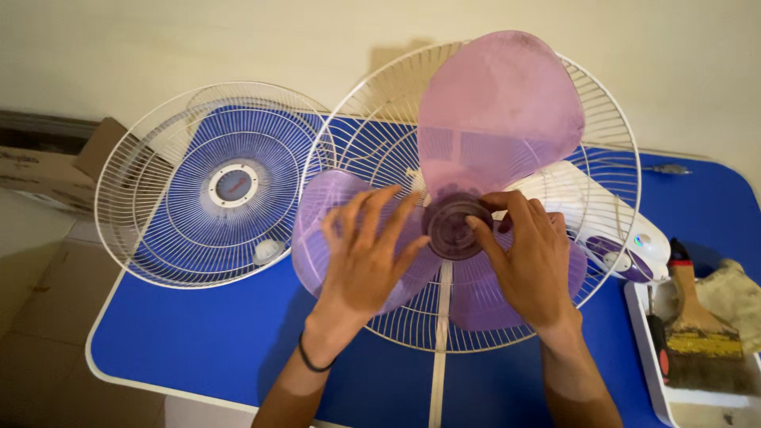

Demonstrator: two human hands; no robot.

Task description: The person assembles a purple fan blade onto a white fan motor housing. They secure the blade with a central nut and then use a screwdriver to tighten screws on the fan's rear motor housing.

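A blue table (198, 349) with a white edge carries a white rear fan guard (610, 143) at the centre, its open face turned up toward the camera. On it sits a translucent purple three-blade fan blade (499, 103): one blade points far, the other two spread near-left and near-right. At far left a detached front guard (214, 186) leans, a round grey-and-white badge at its middle. The white motor housing (634, 238) juts right. A brown cardboard box (47, 170) stands beyond the table's left edge. At right, a white tray (646, 357) holds a paintbrush (697, 317). The left hand (365, 254) lies spread flat on the near-left blade; the right hand (531, 261) pinches the dark hub cap (452, 226).
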